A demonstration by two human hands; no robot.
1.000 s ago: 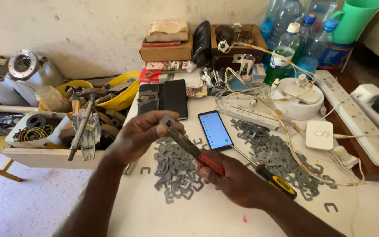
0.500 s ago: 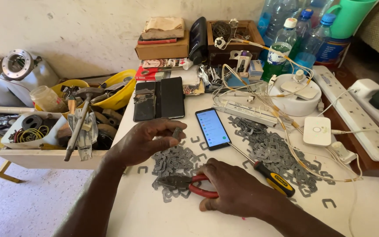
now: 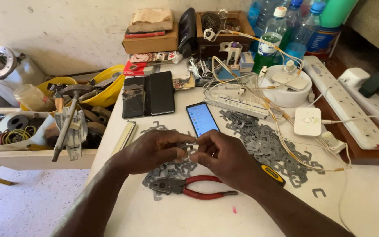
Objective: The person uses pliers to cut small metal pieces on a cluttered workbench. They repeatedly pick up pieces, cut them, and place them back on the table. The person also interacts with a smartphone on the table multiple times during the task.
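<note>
Both hands meet over the table centre. Left hand (image 3: 154, 151) and right hand (image 3: 222, 156) each pinch, fingertips closed narrow, on one small grey metal clip (image 3: 187, 148) held between them just above the table (image 3: 154, 219); how the piece is oriented cannot be told, the fingers cover most of it.

Directly below the hands — a loose pile of the same stamped clips (image 3: 172, 169), and touching its near edge the red-handled pliers (image 3: 189, 187), lying flat with nothing gripping them. A yellow-and-black tool handle (image 3: 272, 174) shows from under the right wrist. A lit phone (image 3: 202, 119) lies just beyond the fingertips; a larger heap of clips (image 3: 264, 147) spreads to the right, crossed by thin wires (image 3: 281, 118).

Risk, as judged: the pinch is small and two-sided — a slip would drop the clip into the pile below, where it would be indistinguishable. Thin stamped edges could nick a fingertip. A right-forearm sweep could snag the wires.
</note>
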